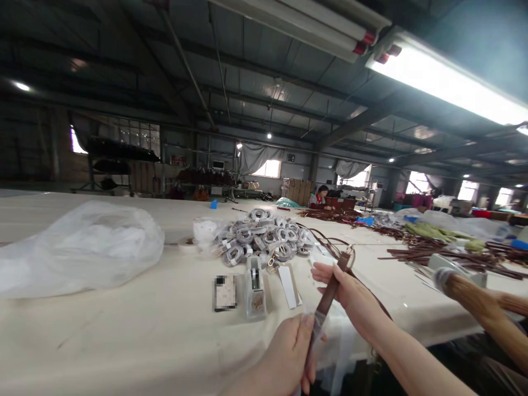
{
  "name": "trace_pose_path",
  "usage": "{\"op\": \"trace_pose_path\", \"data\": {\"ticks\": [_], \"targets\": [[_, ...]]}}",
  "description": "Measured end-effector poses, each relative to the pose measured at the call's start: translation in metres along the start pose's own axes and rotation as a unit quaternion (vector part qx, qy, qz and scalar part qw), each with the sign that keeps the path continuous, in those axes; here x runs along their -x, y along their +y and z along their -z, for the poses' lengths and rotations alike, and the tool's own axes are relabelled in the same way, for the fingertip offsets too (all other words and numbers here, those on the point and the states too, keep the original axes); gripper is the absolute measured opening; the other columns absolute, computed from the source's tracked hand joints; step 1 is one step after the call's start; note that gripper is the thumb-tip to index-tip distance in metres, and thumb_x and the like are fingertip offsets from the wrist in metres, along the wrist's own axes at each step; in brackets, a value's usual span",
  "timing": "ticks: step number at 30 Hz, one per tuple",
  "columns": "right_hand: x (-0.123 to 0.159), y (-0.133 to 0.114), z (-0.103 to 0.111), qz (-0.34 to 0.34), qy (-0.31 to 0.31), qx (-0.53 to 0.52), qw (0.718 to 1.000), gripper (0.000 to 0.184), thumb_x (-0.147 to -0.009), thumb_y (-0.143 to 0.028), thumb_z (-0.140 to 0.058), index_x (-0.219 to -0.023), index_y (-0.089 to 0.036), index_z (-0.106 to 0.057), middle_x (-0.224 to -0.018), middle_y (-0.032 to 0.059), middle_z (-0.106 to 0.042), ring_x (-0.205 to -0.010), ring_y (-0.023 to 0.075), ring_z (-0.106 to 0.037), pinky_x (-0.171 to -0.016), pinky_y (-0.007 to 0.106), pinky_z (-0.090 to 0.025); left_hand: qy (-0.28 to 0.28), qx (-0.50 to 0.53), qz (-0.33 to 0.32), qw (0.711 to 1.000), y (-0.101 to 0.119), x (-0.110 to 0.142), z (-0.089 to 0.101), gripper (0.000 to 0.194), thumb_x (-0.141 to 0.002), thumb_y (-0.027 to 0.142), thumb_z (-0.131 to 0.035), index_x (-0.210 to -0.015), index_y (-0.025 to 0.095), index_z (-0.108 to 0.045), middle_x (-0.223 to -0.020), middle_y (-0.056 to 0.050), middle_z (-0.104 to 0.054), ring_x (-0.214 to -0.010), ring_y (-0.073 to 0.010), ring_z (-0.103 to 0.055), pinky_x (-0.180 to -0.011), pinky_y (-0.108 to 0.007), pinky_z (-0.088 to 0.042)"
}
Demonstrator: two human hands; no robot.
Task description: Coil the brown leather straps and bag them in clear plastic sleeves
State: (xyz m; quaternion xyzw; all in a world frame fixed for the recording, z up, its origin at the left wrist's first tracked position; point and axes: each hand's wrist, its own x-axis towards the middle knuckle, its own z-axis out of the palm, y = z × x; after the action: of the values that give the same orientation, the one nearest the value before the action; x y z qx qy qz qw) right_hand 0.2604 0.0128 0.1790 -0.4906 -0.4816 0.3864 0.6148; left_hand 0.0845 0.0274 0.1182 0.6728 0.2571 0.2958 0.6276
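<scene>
A brown leather strap runs slantwise between my two hands, with a metal clasp at its upper end. My left hand is closed round its lower part, where a clear plastic sleeve covers the leather. Higher up, my right hand pinches the bare strap under the thumb, its fingers stretched out behind. More of the brown strap loops behind the right hand. Left of the hands lie white paper strips and a tape dispenser. Beyond them is a heap of coiled, plastic-wrapped straps.
A large clear plastic bag covers the table's left side. A tape roll sits near the heap. Brown straps are spread at the right, beside a co-worker's arm. Another person is at the far side.
</scene>
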Motion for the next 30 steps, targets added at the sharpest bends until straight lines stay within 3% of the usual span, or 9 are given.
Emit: {"op": "trace_pose_path", "data": {"ticks": [2,6,8,11,16,19,22,25,30], "targets": [[0.005,-0.007,-0.011,0.019,-0.04,0.061,0.997,0.059,-0.086,-0.069,-0.054,-0.115,-0.02,-0.073,-0.113,0.0117,-0.073,-0.102,0.0293,-0.067,-0.098,0.046,-0.047,0.008,0.03,-0.015,0.999,0.007,-0.006,-0.001,0.08,-0.076,0.089,-0.027,-0.093,0.017,-0.057,-0.041,0.006,-0.052,-0.029,-0.0099,-0.044,-0.028,-0.016,-0.029],[0.02,-0.022,-0.032,0.013,-0.178,0.149,0.973,0.073,-0.091,-0.07,-0.041,-0.136,-0.017,-0.059,-0.057,-0.0001,-0.065,-0.052,0.021,-0.062,-0.068,0.041,-0.053,0.031,0.047,-0.068,0.996,0.029,-0.014,0.0,0.077,-0.078,0.088,-0.029,-0.083,0.016,-0.056,-0.042,0.004,-0.053,-0.031,-0.0106,-0.048,-0.031,-0.018,-0.037],[0.02,-0.027,-0.033,0.039,-0.188,0.173,0.966,0.071,-0.091,-0.068,-0.044,-0.138,-0.017,-0.057,-0.057,-0.0006,-0.063,-0.059,0.022,-0.064,-0.068,0.039,-0.053,0.03,0.041,-0.076,0.996,0.036,-0.013,0.003,0.076,-0.079,0.087,-0.03,-0.083,0.016,-0.057,-0.043,0.004,-0.053,-0.032,-0.0101,-0.048,-0.032,-0.017,-0.036],[0.013,-0.032,-0.023,0.065,-0.124,0.191,0.972,0.067,-0.085,-0.068,-0.056,-0.129,-0.018,-0.066,-0.08,0.0063,-0.073,-0.088,0.0275,-0.066,-0.089,0.044,-0.049,0.022,0.037,-0.06,0.997,0.035,-0.008,0.007,0.076,-0.08,0.086,-0.031,-0.091,0.016,-0.058,-0.042,0.005,-0.053,-0.031,-0.0097,-0.047,-0.031,-0.017,-0.035],[-0.001,-0.032,-0.012,0.027,-0.002,0.037,0.999,0.062,-0.082,-0.071,-0.056,-0.103,-0.017,-0.077,-0.119,0.0142,-0.071,-0.115,0.0327,-0.059,-0.098,0.045,-0.046,0.005,0.029,-0.054,0.998,0.034,-0.009,0.006,0.073,-0.081,0.084,-0.031,-0.091,0.016,-0.058,-0.044,0.004,-0.055,-0.032,-0.0106,-0.049,-0.032,-0.017,-0.035],[-0.002,-0.04,-0.018,0.037,-0.015,0.057,0.998,0.057,-0.084,-0.066,-0.056,-0.108,-0.018,-0.075,-0.112,0.0119,-0.073,-0.089,0.0263,-0.066,-0.076,0.038,-0.052,-0.001,0.025,-0.066,0.997,0.048,-0.014,0.005,0.07,-0.083,0.082,-0.033,-0.09,0.016,-0.057,-0.044,0.004,-0.055,-0.034,-0.0112,-0.051,-0.033,-0.017,-0.036],[0.0,-0.055,-0.028,0.061,-0.046,0.091,0.993,0.058,-0.088,-0.064,-0.051,-0.114,-0.016,-0.072,-0.082,0.0053,-0.074,-0.053,0.0153,-0.054,-0.057,0.032,-0.046,0.006,0.019,-0.09,0.996,0.067,-0.02,0.005,0.067,-0.086,0.078,-0.033,-0.09,0.016,-0.057,-0.045,0.004,-0.055,-0.034,-0.0117,-0.052,-0.033,-0.018,-0.036],[0.001,-0.067,-0.035,0.096,-0.062,0.124,0.986,0.058,-0.09,-0.062,-0.05,-0.114,-0.013,-0.072,-0.052,-0.0021,-0.06,-0.047,0.0147,-0.052,-0.056,0.03,-0.043,0.024,0.011,-0.125,0.992,0.082,-0.025,0.006,0.064,-0.089,0.074,-0.032,-0.09,0.016,-0.057,-0.045,0.004,-0.055,-0.033,-0.012,-0.052,-0.033,-0.019,-0.036],[0.001,-0.063,-0.037,0.057,-0.176,0.11,0.977,0.066,-0.096,-0.06,-0.039,-0.14,-0.011,-0.051,-0.04,-0.004,-0.058,-0.039,0.0209,-0.062,-0.046,0.029,-0.043,0.025,-0.009,-0.157,0.987,0.084,-0.03,0.01,0.064,-0.094,0.069,-0.027,-0.077,0.016,-0.058,-0.045,0.002,-0.054,-0.034,-0.0119,-0.051,-0.034,-0.019,-0.037]]}}
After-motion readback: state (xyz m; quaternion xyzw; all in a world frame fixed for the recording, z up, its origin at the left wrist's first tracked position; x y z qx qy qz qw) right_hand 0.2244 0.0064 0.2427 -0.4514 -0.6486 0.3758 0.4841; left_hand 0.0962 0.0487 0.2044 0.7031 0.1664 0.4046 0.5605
